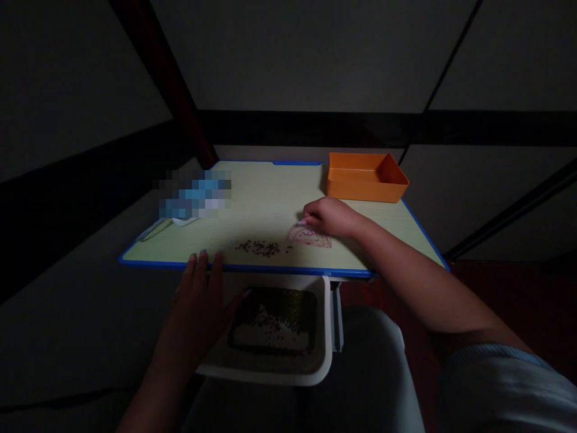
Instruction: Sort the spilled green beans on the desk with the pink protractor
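My right hand is above the board, its fingers curled together over a half-round shape with reddish markings, much like a protractor. What the fingertips hold, if anything, is too small and dim to make out. Just left of the half-round shape lies a scatter of small dark bits. My left hand has its fingers stretched out, with several fingertips at the board's near edge and the thumb over the rim of a white bin below. More small bits lie inside the bin on a dark-edged sheet or tray.
An orange open box stands at the back right of the pale, blue-edged board. A pixelated blue and white object sits at the back left. My knee is under the board, beside a metal rail.
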The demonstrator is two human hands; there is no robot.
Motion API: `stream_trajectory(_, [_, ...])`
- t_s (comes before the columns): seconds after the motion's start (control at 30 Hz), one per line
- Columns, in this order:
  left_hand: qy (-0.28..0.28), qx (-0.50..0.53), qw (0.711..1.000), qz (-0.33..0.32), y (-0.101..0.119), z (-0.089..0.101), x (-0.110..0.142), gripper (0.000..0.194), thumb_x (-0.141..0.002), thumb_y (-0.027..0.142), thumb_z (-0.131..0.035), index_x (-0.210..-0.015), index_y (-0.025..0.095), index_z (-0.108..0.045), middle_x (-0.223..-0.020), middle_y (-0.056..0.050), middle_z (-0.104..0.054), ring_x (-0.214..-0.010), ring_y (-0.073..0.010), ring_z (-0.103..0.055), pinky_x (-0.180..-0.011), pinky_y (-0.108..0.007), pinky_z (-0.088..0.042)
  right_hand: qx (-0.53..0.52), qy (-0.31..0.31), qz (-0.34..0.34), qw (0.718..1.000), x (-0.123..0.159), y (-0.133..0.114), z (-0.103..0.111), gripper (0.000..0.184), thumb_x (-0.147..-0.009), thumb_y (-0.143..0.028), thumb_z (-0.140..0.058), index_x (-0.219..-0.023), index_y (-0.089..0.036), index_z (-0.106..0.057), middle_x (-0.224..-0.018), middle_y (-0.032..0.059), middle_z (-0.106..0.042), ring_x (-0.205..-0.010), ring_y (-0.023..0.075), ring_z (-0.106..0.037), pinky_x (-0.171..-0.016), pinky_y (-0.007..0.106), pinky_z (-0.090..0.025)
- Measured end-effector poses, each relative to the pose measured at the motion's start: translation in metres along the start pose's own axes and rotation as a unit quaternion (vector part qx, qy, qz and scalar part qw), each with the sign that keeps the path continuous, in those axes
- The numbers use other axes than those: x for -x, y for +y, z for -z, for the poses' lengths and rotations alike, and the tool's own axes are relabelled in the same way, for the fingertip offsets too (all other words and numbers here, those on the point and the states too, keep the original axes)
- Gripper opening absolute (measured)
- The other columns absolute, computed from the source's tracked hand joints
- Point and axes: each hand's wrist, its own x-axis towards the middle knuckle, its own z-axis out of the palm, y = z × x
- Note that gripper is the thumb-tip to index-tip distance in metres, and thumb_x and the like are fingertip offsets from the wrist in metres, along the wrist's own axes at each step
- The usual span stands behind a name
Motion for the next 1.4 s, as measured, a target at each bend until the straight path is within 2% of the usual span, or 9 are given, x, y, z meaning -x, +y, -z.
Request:
stream_trajectory(0.3, [0.008, -0.006, 1.000, -0.010, -0.002, -0.003, 0.000, 0.090, -0.080, 0.068, -0.029, -0.141, 0.002, -0.023, -0.147, -0.032, -0.026, -0.141, -0.0421, -0.019, -0.110, -0.054, -0.028, -0.077, -0.070, 0.041, 0.994, 0.003, -0.010, 0.002, 0.020, -0.085, -0.019, -0.055, -0.068, -0.012, -0.061, -0.056, -0.0035, -0.047, -0.056, 0.0073, -0.036, -0.058, 0.026, -0.023])
stream_trajectory(0.57, [-0.003, 0.000, 1.000, -0.005, -0.002, 0.000, -0.001, 0.090, -0.080, 0.067, -0.029, -0.142, 0.002, -0.022, -0.148, -0.032, -0.026, -0.142, -0.0419, -0.017, -0.109, -0.055, -0.028, -0.137, -0.112, 0.053, 0.983, 0.007, -0.003, 0.009, 0.019, -0.084, -0.019, -0.055, -0.067, -0.012, -0.059, -0.055, -0.0045, -0.049, -0.053, 0.0062, -0.039, -0.057, 0.023, -0.027])
stream_trajectory(0.77, [-0.004, -0.004, 1.000, 0.001, -0.001, 0.000, 0.000, 0.089, -0.080, 0.067, -0.027, -0.142, 0.003, -0.022, -0.147, -0.032, -0.025, -0.142, -0.0420, -0.018, -0.108, -0.055, -0.030, -0.186, -0.155, 0.053, 0.969, 0.007, 0.001, 0.009, 0.015, -0.082, -0.020, -0.055, -0.070, -0.013, -0.060, -0.058, -0.0029, -0.055, -0.054, 0.0073, -0.047, -0.058, 0.023, -0.032])
stream_trajectory(0.93, [-0.004, -0.003, 1.000, 0.002, -0.002, -0.002, 0.000, 0.090, -0.079, 0.068, -0.029, -0.142, 0.004, -0.021, -0.148, -0.031, -0.026, -0.142, -0.0414, -0.018, -0.108, -0.054, -0.030, -0.180, -0.156, 0.068, 0.969, 0.008, -0.005, 0.007, 0.016, -0.080, -0.016, -0.054, -0.066, -0.013, -0.061, -0.056, -0.0028, -0.056, -0.052, 0.0074, -0.047, -0.057, 0.022, -0.033])
stream_trajectory(1.1, [-0.001, -0.007, 1.000, -0.006, -0.003, -0.004, -0.001, 0.090, -0.079, 0.067, -0.030, -0.142, 0.003, -0.022, -0.148, -0.031, -0.025, -0.142, -0.0412, -0.017, -0.110, -0.053, -0.028, -0.162, -0.147, 0.051, 0.974, 0.009, -0.006, 0.012, 0.016, -0.078, -0.014, -0.056, -0.063, -0.013, -0.061, -0.053, -0.0041, -0.056, -0.051, 0.0066, -0.047, -0.057, 0.023, -0.032])
stream_trajectory(1.4, [-0.009, -0.014, 1.000, -0.003, -0.003, -0.001, 0.000, 0.090, -0.080, 0.068, -0.028, -0.142, 0.003, -0.023, -0.147, -0.032, -0.026, -0.141, -0.0418, -0.019, -0.109, -0.053, -0.029, -0.126, -0.150, 0.017, 0.981, 0.012, 0.006, 0.019, 0.017, -0.077, -0.022, -0.059, -0.063, -0.013, -0.064, -0.055, -0.0018, -0.060, -0.052, 0.0075, -0.049, -0.056, 0.024, -0.031])
